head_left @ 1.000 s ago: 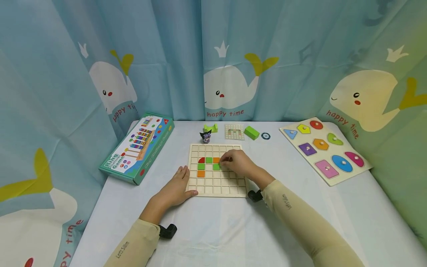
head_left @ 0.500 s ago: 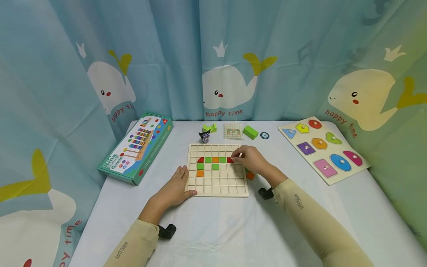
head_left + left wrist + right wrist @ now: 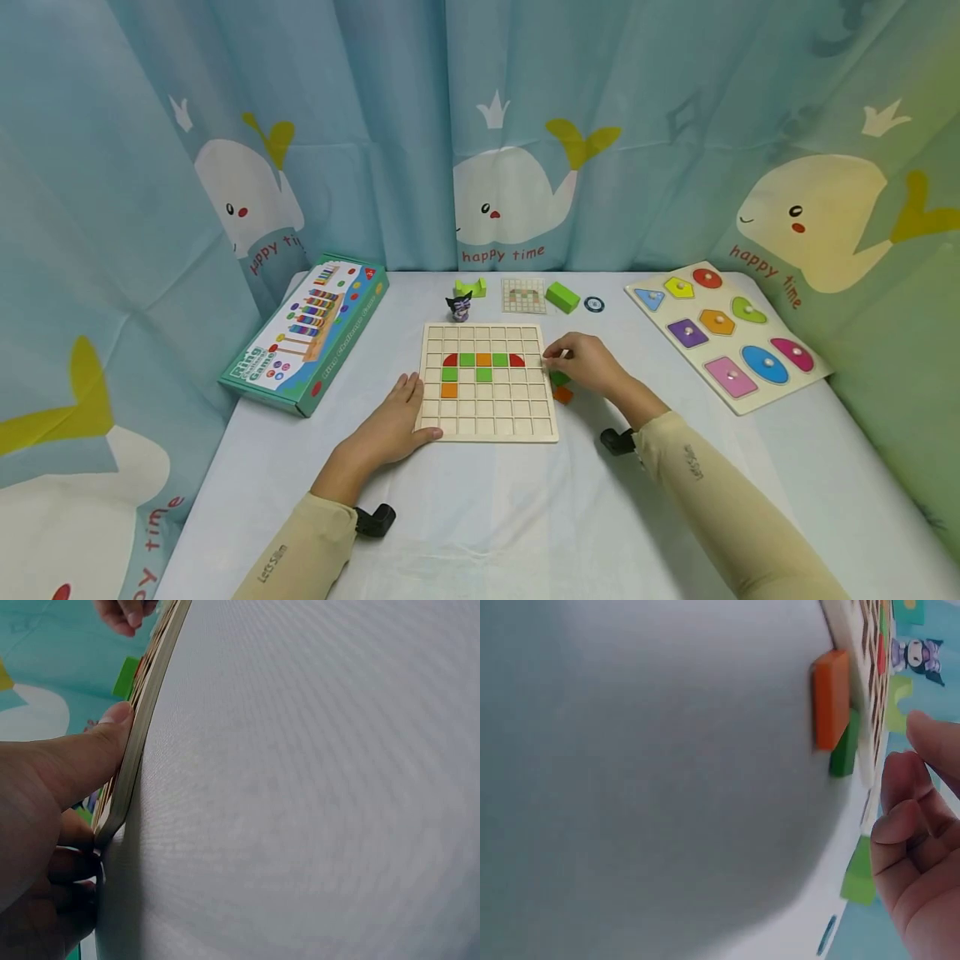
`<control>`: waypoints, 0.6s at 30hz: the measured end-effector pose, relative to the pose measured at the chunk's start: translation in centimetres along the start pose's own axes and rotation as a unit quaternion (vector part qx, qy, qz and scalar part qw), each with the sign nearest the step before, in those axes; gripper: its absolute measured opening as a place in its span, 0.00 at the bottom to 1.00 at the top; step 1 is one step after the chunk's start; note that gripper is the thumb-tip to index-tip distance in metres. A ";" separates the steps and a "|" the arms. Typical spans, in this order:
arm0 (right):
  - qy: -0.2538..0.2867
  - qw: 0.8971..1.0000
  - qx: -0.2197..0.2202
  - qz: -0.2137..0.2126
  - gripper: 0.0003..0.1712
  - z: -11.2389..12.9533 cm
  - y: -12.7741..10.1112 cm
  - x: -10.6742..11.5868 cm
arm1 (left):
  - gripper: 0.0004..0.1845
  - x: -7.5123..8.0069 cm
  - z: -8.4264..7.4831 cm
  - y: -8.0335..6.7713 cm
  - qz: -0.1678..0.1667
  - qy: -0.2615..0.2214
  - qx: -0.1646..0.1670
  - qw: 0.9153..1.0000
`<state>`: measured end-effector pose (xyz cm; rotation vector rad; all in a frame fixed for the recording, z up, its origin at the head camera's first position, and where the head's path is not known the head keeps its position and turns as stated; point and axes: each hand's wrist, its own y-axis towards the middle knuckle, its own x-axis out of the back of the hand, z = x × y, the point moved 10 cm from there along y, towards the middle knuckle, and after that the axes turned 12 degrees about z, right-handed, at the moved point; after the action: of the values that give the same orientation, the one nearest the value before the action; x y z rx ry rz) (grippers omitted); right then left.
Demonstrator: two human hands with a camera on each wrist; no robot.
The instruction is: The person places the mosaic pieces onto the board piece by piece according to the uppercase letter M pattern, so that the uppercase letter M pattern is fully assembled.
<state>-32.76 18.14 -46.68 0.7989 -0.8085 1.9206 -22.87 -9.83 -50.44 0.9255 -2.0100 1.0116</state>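
Note:
A wooden grid board [image 3: 517, 408] lies on the table. In one of its rows sit a red quarter-round tile [image 3: 450, 360], a green, an orange [image 3: 483, 360], another green and a second red tile [image 3: 517, 360]. Two green tiles and one orange tile [image 3: 448, 390] sit lower. My left hand [image 3: 390, 425] rests along the board's left side, its thumb [image 3: 112, 735] against the front edge. My right hand [image 3: 588, 364] hovers by the right edge, fingers bent, nothing visible between thumb and forefinger. Beneath it are a loose orange block [image 3: 831, 697] and a green block [image 3: 845, 746].
Behind the board are a small figurine [image 3: 460, 307], a pattern card [image 3: 523, 284], a green block [image 3: 562, 297], a light-green notched piece [image 3: 478, 288] and a dark disc [image 3: 594, 305]. A game box [image 3: 307, 333] lies left, a shape puzzle [image 3: 727, 342] right.
A green tile and a red tile now show in the row right of the orange one. My right hand has moved right, off the red tile to the board's edge. The left hand stays put.

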 end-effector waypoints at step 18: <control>0.011 1.000 -0.010 0.026 0.10 -2.6 -1.2 -0.4 | 0.51 -0.1 0.0 0.1 0.000 0.001 -0.006 1.000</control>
<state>-32.08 20.46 -48.20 0.7505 -0.8428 1.9610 -22.85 -9.79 -50.57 0.9182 -2.0110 0.9997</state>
